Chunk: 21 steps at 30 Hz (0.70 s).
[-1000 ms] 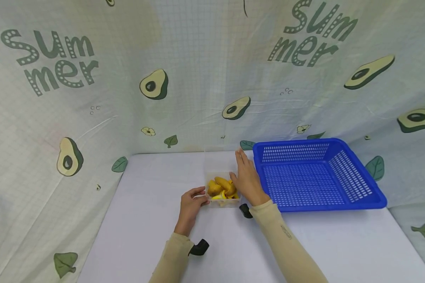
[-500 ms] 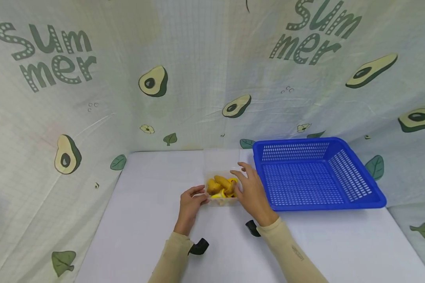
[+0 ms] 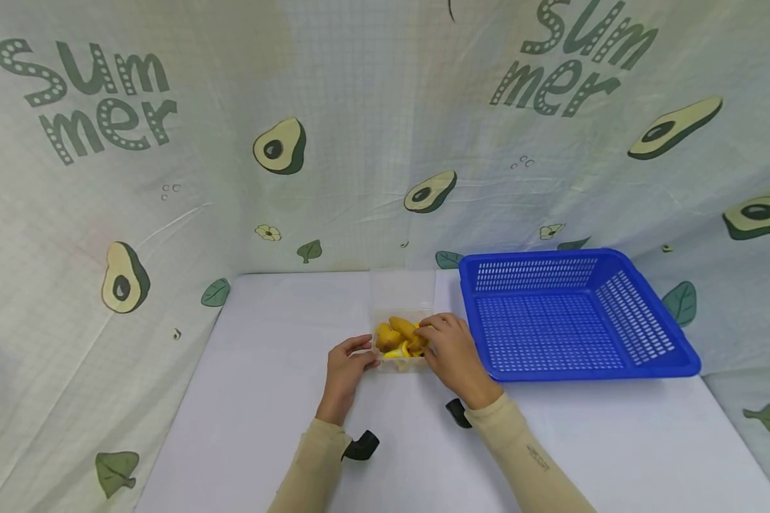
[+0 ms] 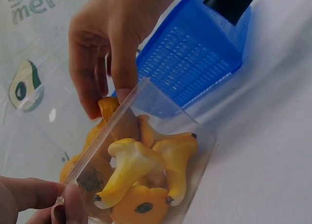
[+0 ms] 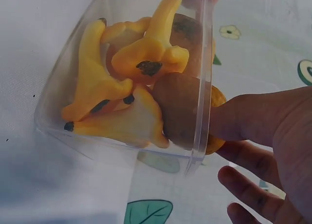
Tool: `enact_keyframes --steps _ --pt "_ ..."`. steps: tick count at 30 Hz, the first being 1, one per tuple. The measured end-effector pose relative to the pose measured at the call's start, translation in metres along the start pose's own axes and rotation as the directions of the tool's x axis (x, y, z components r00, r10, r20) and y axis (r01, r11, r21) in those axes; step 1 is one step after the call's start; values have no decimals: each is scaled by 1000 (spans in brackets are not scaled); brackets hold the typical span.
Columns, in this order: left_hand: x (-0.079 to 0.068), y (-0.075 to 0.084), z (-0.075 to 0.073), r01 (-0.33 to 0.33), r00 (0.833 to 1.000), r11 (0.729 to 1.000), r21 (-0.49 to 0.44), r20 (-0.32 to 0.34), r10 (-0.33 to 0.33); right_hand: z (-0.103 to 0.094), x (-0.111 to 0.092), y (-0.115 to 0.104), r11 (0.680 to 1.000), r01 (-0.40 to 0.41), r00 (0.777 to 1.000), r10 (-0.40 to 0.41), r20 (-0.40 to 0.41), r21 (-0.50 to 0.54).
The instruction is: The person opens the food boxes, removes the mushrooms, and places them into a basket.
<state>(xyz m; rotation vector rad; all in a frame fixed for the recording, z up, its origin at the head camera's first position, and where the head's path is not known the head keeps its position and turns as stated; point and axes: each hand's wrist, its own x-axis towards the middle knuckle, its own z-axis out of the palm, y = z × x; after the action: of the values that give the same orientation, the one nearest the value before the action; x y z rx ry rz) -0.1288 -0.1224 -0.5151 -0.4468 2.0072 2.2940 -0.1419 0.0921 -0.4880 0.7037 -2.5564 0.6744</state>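
A clear plastic box [image 3: 406, 366] sits on the white tabletop [image 3: 263, 370], its transparent lid [image 3: 402, 290] open toward 12 o'clock. From 8 o'clock the left hand [image 3: 346, 374] pinches the edge of the box between thumb and fingers. From 4 o'clock the right hand [image 3: 457, 360] reaches to the open top, thumb and fingers closed around a mustard-yellow knobby piece [image 4: 109, 108] at the rim. Inside the box lie trumpet-shaped yellow pieces [image 4: 129, 173] with dark tips, visible through the walls, touching one another.

A blue perforated basket [image 3: 552, 335] stands at 3 o'clock from the box, near the right hand. Behind the table hangs a pale curtain [image 3: 353, 71] printed with avocados, leaves and small flowers. Its lettering reads "Summer", split over two lines, once at 10 o'clock from the box and again at 1 o'clock. The beige right sleeve [image 3: 513, 456] carries a small dark mark, too small to read. A black fitting [image 3: 361, 447] shows at the left wrist.
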Motion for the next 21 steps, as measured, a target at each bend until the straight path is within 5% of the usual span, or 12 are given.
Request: enact_keyframes --steps 13,21 --pt "-1 1 1 7 1000 1000 5 -11 -7 -4 2 -3 1000 20 998 -19 64 -4" --pt "0 -1 1 7 1000 1000 -3 0 -7 -13 -1 -6 999 36 999 -36 14 10"
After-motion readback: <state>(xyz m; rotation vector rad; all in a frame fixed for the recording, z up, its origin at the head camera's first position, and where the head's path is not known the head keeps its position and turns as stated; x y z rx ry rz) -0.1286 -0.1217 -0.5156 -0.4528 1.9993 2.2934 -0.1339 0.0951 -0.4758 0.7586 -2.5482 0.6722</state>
